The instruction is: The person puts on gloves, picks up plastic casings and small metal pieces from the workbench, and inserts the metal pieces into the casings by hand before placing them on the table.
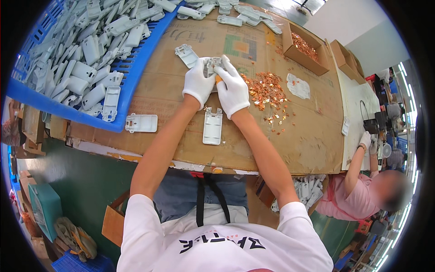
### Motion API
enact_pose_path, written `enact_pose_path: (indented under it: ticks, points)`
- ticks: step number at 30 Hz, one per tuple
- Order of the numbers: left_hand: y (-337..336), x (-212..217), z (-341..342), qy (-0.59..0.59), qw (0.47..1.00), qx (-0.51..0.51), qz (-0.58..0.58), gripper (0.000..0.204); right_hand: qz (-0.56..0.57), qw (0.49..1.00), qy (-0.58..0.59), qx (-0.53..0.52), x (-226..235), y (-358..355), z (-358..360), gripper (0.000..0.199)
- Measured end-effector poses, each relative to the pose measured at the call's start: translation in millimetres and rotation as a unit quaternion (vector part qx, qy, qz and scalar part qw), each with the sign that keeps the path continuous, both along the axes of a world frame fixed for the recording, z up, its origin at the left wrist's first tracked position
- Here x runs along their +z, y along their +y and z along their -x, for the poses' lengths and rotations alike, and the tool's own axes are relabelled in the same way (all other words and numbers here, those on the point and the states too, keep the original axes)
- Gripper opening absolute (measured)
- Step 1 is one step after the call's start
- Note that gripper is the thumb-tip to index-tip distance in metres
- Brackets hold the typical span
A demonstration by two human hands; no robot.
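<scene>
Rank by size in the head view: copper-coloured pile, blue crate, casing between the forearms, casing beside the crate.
1. Blue crate
2. Copper-coloured pile
3. Casing between the forearms and casing beside the crate: too alike to rank

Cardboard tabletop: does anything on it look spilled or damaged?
Possibly: small copper-coloured pieces lie loose beside the right hand, with strays, though others sit in a carton. The cardboard covering looks torn along its near edge, showing ragged whitish patches.

White plastic casing (211,65), held and partly covered.
It sits at the upper centre of the frame, its moulded end pointing toward the top edge.
</scene>
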State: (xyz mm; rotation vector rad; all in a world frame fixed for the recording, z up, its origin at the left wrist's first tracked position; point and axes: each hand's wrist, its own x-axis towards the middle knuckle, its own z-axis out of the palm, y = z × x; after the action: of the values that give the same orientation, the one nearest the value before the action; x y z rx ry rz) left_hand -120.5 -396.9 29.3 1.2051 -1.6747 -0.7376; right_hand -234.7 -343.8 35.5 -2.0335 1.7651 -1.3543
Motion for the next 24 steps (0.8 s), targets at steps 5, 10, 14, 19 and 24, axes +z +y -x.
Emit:
enact_pose_path:
  ticks: [5,10,14,19,24]
  points:
    - [1.3,2.5,7.1,0.031,0.999,-0.020,-0.002,0.038,0.061,0.994,0.084,-0.034,-0.8,1.7,6.0,0.041]
    - [2.6,2.3,3.2,0.025,0.999,-0.020,-0.001,0.033,0.061,0.992,0.107,-0.027,-4.3,1.2,2.3,0.044]
    - [2.2,3.7,5.2,0.035,0.999,-0.027,-0.011,0.034,0.061,0.990,0.122,-0.040,-3.6,1.4,2.2,0.044]
    - [1.0,0.1,3.6,0.044,0.998,-0.036,-0.008,0.035,0.062,0.989,0.129,-0.045,-4.3,1.7,-0.8,0.045]
    - [0.4,-1.6,3.7,0.051,0.998,-0.039,0.009,0.035,0.060,0.989,0.127,-0.050,-5.0,0.3,-2.3,0.045]
